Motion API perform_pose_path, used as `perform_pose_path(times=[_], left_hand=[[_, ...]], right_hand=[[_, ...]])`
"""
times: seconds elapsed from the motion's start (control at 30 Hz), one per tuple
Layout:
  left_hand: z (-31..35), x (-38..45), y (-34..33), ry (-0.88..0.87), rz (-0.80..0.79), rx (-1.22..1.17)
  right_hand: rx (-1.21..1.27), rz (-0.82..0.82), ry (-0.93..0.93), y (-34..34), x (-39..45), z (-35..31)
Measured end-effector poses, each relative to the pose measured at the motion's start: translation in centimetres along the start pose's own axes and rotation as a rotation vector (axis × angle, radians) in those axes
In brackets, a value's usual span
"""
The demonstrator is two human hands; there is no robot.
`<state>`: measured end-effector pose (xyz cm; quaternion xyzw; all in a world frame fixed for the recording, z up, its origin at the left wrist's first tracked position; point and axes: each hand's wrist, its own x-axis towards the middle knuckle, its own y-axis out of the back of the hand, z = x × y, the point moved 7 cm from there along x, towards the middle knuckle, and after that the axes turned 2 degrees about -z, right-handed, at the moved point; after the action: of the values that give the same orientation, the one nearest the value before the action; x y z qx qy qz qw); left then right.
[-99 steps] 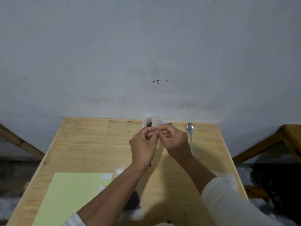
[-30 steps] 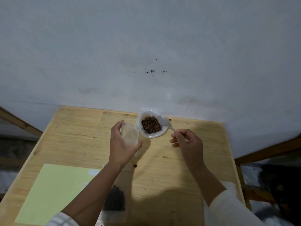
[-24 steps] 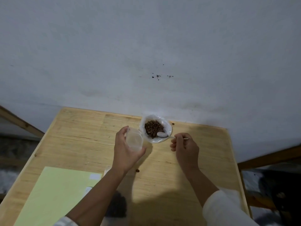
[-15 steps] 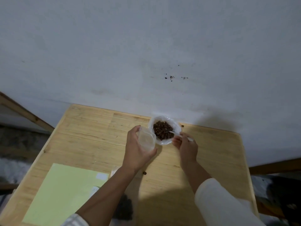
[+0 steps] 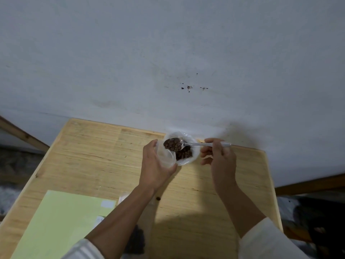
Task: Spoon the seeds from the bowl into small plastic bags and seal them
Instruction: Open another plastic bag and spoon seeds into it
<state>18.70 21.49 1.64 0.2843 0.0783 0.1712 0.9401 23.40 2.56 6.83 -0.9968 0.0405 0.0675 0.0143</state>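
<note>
You are looking at dark brown seeds [image 5: 183,155] showing against a white, plastic-lined bowl [image 5: 193,158], and more of the same brown is heaping in the shiny silver metal spoon [image 5: 172,143] beside a clear, faintly milky small plastic bag [image 5: 167,158]. The pale yellow wooden table [image 5: 93,156] is showing fine streaked grain under a plain light green paper sheet [image 5: 56,221] bearing a small white label [image 5: 108,203]. Behind it the grey-white wall [image 5: 168,53] is carrying a few dark specks [image 5: 188,87], and your sleeves are reading white on the right [image 5: 265,242] and faintly striped white on the left [image 5: 84,251].
</note>
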Motion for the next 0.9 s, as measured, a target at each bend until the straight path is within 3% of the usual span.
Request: perform_pose_path(times=[0.1, 0.17, 0.27, 0.4, 0.47, 0.63, 0.9], left_hand=[[0.1, 0.1, 0.0, 0.002, -0.007, 0.01], [-0.1, 0.0, 0.3, 0.01, -0.002, -0.003], [-0.3, -0.1, 0.7, 0.01, 0.019, -0.019], [-0.4, -0.4, 1.1, 0.005, 0.027, -0.032], [-0.4, -0.5, 1.1, 0.004, 0.02, -0.037], [-0.3, -0.5, 1.1, 0.004, 0.008, -0.022], [0.1, -0.3, 0.7, -0.005, 0.006, -0.011]], right_hand=[[-0.197, -0.051, 0.249, -0.9, -0.9, -1.8], [-0.247, 0.059, 0.283, -0.3, -0.6, -1.7], [-0.423, 0.251, 0.178, 1.4, 0.8, 0.5], [-0.654, 0.286, -0.064, 1.8, 2.2, 5.1], [-0.573, 0.295, -0.158, 1.3, 2.4, 6.8], [-0.042, 0.321, -0.456, 0.3, 2.2, 10.5], [0.154, 0.318, -0.349, 2.1, 1.8, 6.1]])
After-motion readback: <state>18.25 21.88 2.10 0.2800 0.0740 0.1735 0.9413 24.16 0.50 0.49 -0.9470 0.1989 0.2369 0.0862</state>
